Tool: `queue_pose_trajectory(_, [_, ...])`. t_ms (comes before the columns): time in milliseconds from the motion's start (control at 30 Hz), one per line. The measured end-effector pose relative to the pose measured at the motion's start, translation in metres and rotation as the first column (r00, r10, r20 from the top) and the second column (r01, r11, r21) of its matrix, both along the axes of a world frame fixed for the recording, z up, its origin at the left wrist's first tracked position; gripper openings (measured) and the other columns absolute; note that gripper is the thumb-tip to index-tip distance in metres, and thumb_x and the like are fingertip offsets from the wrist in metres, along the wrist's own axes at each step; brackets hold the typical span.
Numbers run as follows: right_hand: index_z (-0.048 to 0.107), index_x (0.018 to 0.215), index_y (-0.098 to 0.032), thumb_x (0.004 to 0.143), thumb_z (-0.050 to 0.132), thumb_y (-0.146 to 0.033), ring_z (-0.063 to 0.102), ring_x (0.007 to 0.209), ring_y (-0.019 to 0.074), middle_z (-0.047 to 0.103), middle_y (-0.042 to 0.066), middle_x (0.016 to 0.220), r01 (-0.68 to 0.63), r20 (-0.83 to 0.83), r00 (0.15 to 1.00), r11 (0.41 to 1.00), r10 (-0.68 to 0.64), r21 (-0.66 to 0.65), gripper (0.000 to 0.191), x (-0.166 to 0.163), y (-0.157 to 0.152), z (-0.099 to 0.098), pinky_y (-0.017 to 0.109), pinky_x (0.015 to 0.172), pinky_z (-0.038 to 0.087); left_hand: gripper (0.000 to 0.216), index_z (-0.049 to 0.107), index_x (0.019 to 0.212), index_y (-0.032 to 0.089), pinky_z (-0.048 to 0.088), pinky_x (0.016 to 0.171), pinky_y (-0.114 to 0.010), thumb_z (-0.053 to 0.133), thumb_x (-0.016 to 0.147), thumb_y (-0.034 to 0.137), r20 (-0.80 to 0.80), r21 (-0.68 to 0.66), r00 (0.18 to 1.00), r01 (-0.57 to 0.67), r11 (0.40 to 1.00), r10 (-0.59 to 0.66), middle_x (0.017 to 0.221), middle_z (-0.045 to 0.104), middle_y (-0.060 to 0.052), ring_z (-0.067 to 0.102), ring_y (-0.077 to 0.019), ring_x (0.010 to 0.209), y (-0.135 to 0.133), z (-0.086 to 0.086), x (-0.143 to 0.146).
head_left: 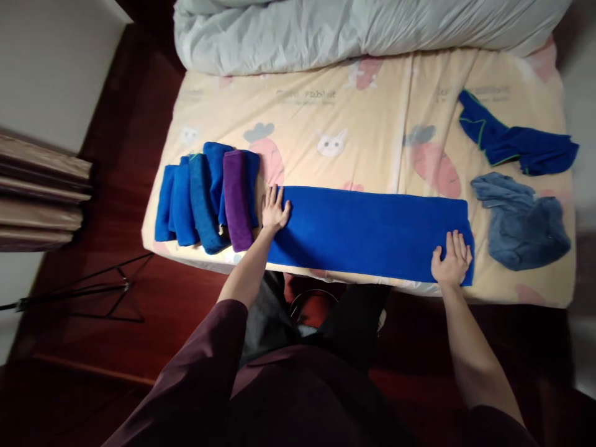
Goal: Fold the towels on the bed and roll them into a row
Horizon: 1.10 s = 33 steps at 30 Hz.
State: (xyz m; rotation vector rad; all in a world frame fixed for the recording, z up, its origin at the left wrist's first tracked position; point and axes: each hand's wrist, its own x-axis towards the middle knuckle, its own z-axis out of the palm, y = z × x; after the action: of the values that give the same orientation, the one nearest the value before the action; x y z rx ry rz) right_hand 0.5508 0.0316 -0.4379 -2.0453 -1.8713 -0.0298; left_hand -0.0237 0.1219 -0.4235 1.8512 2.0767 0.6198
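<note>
A blue towel (363,233) lies spread out as a long flat strip along the near edge of the bed. My left hand (275,210) rests flat at its left end, fingers spread. Near the right end, my right hand (451,259) presses down with the palm flat and the fingers stretched out. Just left of my left hand lie several folded towels side by side, among them a purple towel (238,200) and a teal-blue towel (205,203).
A crumpled dark blue cloth with green edging (512,138) and a crumpled grey-blue cloth (526,223) lie at the right. A pale quilt (326,31) is bunched along the back. Black tripod legs (112,288) stand on the floor, left of the bed (298,130).
</note>
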Motion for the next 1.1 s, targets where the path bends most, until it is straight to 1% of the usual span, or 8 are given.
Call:
queue_pose_trajectory(233, [0.041,0.159,-0.010,0.100,0.033,-0.028,0.033,0.156,0.0241,0.042,0.016,0.164,0.040,0.086,0.996,0.988,-0.027,-0.148,0.062,-0.003,-0.005,0.016,0.051,0.129,0.024,0.068,0.036,0.162,0.014,0.005,0.133,-0.053,0.042,0.101,0.044,-0.016,0.010,0.999,-0.029,1.000,0.030,0.173,0.023,-0.011,0.012,-0.0287,0.162,0.002,-0.002,0.002])
queue_pose_trajectory(367, [0.046,0.156,-0.006,0.103,0.027,-0.027,0.031,0.157,0.0251,0.040,0.020,0.164,0.203,0.089,0.978,0.955,-0.188,-0.214,0.060,-0.038,0.008,0.030,0.049,0.130,0.019,0.068,0.036,0.163,0.014,0.006,0.132,-0.053,0.043,0.100,0.040,0.007,0.002,1.000,-0.029,1.000,0.029,0.173,0.023,-0.012,0.013,-0.0300,0.162,-0.001,0.006,0.006])
queue_pose_trajectory(433, [0.048,0.154,-0.002,0.105,0.027,-0.027,0.024,0.160,0.0285,0.036,0.020,0.166,0.176,0.080,0.983,0.962,-0.162,-0.209,0.059,-0.085,0.024,0.037,0.052,0.131,0.014,0.068,0.035,0.163,0.013,0.006,0.131,-0.054,0.045,0.100,0.038,0.005,-0.008,1.000,-0.022,1.000,0.022,0.173,0.022,-0.013,0.013,-0.0303,0.161,-0.002,0.011,0.007])
queue_pose_trajectory(500, [0.046,0.156,-0.005,0.108,0.030,-0.030,0.020,0.161,0.0266,0.032,0.015,0.169,-0.067,0.023,0.997,0.977,0.073,-0.204,0.057,-0.152,0.043,0.042,0.050,0.132,0.012,0.068,0.034,0.163,0.011,0.005,0.130,-0.054,0.046,0.101,0.038,0.001,-0.002,1.000,-0.019,1.000,0.019,0.173,0.023,-0.014,0.013,-0.0303,0.161,-0.003,0.014,0.008])
queue_pose_trajectory(667, [0.042,0.159,-0.014,0.110,0.036,-0.035,0.019,0.161,0.0170,0.032,0.004,0.170,-0.506,-0.131,0.861,0.852,0.491,-0.132,0.053,-0.327,0.079,0.045,0.040,0.134,0.006,0.065,0.039,0.160,0.009,0.010,0.128,-0.057,0.044,0.104,0.041,-0.020,0.066,1.000,0.005,0.998,-0.004,0.170,0.029,-0.018,0.019,-0.0324,0.159,-0.004,0.012,0.008])
queue_pose_trajectory(767, [0.041,0.159,-0.016,0.110,0.041,-0.039,0.021,0.160,0.0133,0.032,0.000,0.170,-0.569,-0.110,0.822,0.812,0.559,-0.129,0.054,-0.368,0.085,0.038,0.036,0.133,0.001,0.066,0.040,0.160,0.010,0.013,0.127,-0.058,0.045,0.103,0.042,-0.037,0.102,0.999,0.012,0.995,-0.008,0.169,0.031,-0.017,0.022,-0.0335,0.159,-0.004,0.010,0.007])
queue_pose_trajectory(867, [0.042,0.158,-0.014,0.110,0.044,-0.043,0.022,0.160,0.0138,0.033,0.001,0.170,-0.615,-0.081,0.788,0.775,0.610,-0.143,0.056,-0.339,0.086,0.031,0.036,0.132,0.001,0.068,0.041,0.160,0.011,0.014,0.127,-0.059,0.046,0.101,0.044,-0.042,0.124,0.999,0.015,0.992,-0.010,0.168,0.033,-0.018,0.023,-0.0345,0.158,-0.004,0.008,0.006])
queue_pose_trajectory(1100, [0.034,0.164,-0.019,0.109,0.041,-0.038,0.016,0.162,0.0174,0.025,0.003,0.173,-0.431,-0.198,0.901,0.851,0.386,-0.301,0.059,-0.157,0.105,0.041,0.043,0.134,0.004,0.070,0.042,0.159,0.012,0.016,0.126,-0.062,0.044,0.099,0.047,-0.038,0.146,0.999,0.011,0.989,-0.006,0.168,0.034,-0.016,0.025,-0.0356,0.157,-0.005,0.009,0.008])
